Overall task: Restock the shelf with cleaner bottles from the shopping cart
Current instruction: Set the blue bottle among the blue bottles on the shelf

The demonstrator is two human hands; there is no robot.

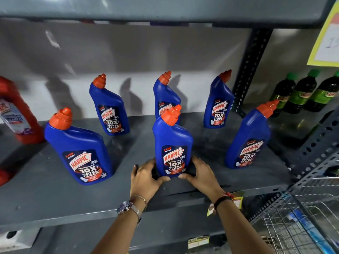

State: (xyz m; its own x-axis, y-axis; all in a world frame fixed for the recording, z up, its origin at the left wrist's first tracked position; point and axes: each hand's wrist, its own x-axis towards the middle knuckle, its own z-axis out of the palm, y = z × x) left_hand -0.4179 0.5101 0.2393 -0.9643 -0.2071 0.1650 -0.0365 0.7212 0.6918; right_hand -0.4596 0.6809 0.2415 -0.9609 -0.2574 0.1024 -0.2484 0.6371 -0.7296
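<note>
Several blue Harpic cleaner bottles with orange caps stand upright on the grey shelf (55, 202). The front middle bottle (173, 143) stands near the shelf's front edge, its label facing me. My left hand (146, 177) and my right hand (200, 174) cup its base from either side, fingers and thumbs touching the bottle. A front left bottle (78, 149) and a front right bottle (247, 142) flank it. Behind them a back row holds three more bottles, one at the left (110, 109), one at the right (218, 105), and one in the middle partly hidden.
A red cleaner bottle (16, 114) stands at the shelf's far left. Dark green-capped bottles (302, 94) fill the neighbouring bay beyond a perforated upright post (249, 70). The wire shopping cart (300, 217) sits at the lower right. A yellow price sign (326, 39) hangs top right.
</note>
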